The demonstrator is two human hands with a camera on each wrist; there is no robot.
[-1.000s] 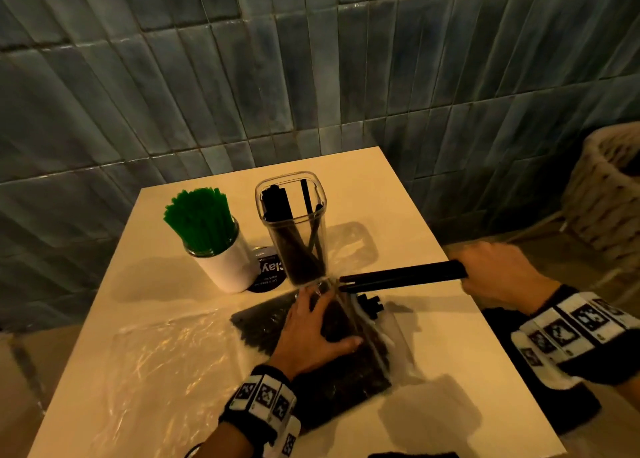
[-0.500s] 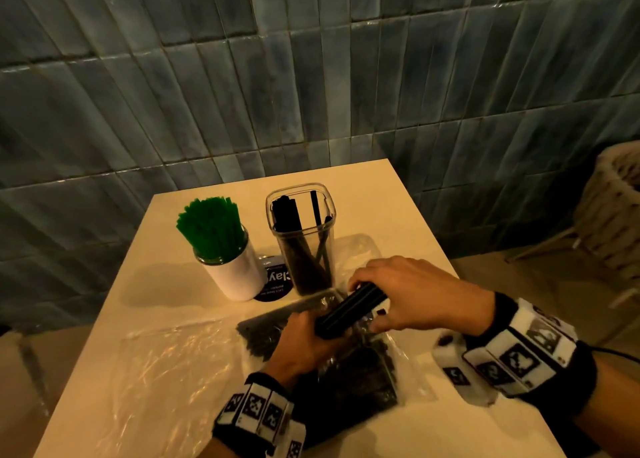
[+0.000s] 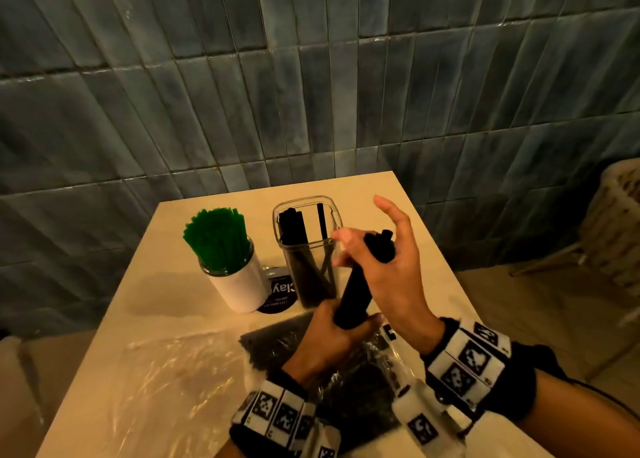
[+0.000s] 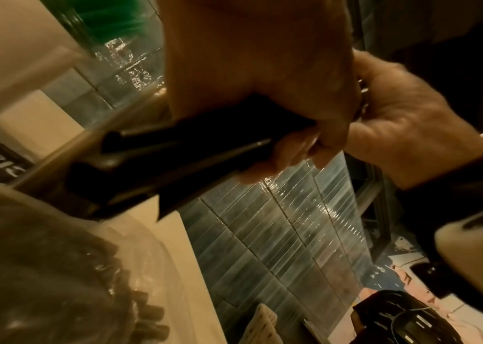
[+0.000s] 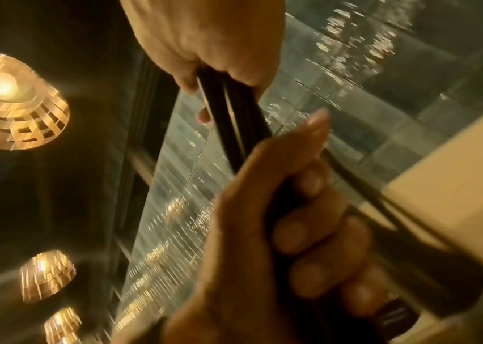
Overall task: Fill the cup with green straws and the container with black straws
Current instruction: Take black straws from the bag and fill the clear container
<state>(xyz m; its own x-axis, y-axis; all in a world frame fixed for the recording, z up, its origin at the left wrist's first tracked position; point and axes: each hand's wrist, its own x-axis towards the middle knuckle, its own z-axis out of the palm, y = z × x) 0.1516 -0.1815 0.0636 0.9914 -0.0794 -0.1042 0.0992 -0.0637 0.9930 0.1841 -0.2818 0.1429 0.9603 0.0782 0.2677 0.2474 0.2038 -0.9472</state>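
A bundle of black straws (image 3: 358, 286) stands nearly upright above the table, in front of the clear container (image 3: 330, 211). My left hand (image 3: 341, 324) grips its lower end; my right hand (image 3: 369, 249) pinches its upper end with one finger stretched out. In the left wrist view my left hand (image 4: 263, 130) is closed round the black straws (image 4: 181, 149). The right wrist view shows my right hand (image 5: 216, 88) holding the black straws (image 5: 231, 121). The container holds a few black straws (image 3: 294, 236). Green straws (image 3: 216, 239) fill the white cup (image 3: 239, 289).
A plastic bag of black straws (image 3: 273, 345) lies under my hands. An empty clear bag (image 3: 166, 371) lies on the left of the table (image 3: 426, 284). A round black coaster (image 3: 277, 293) sits between cup and container. A wicker basket (image 3: 620, 229) stands at right.
The bundle swung from lying level to nearly upright. My left hand left the bag and took hold of the bundle's lower end. My right hand moved in to its top.
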